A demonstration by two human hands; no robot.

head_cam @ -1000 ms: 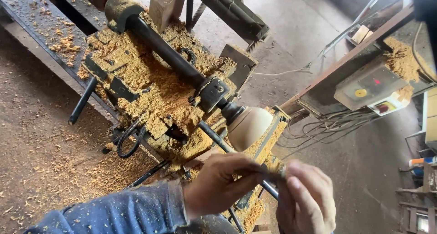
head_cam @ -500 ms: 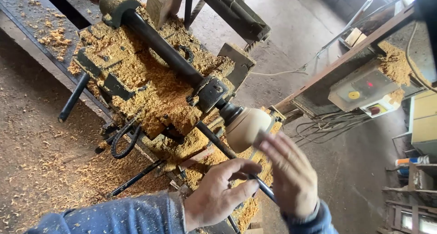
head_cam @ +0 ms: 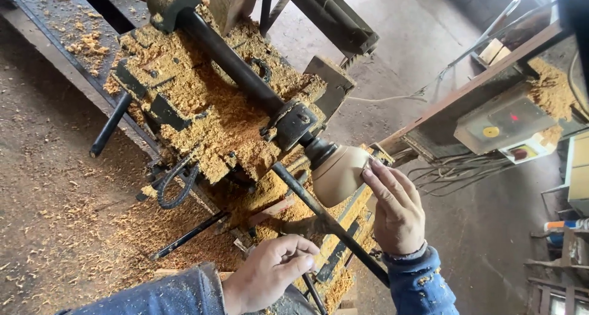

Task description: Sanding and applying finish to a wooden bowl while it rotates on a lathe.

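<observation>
Sawdust (head_cam: 215, 115) around smooth rounded workpiece (head_cam: 336, 174)

Your left hand (head_cam: 270, 273) and right hand (head_cam: 397, 208): both bare, no gloves, no rings visible. Your sleeves (head_cam: 165, 293): blue denim-like cloth, worn, faded patches. Right cuff (head_cam: 412, 265): frayed pale edge at wrist, flecks of sawdust (head_cam: 423, 279) clinging to fabric.

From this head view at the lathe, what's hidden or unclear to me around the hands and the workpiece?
- Rounded pale wooden workpiece: far face hidden by right hand; spinning or still, cannot tell.
- Left hand: its grip on the dark metal bar is covered by curled fingers.
- Lathe bed: buried under sawdust.
- Grey control box: markings too small.
</observation>
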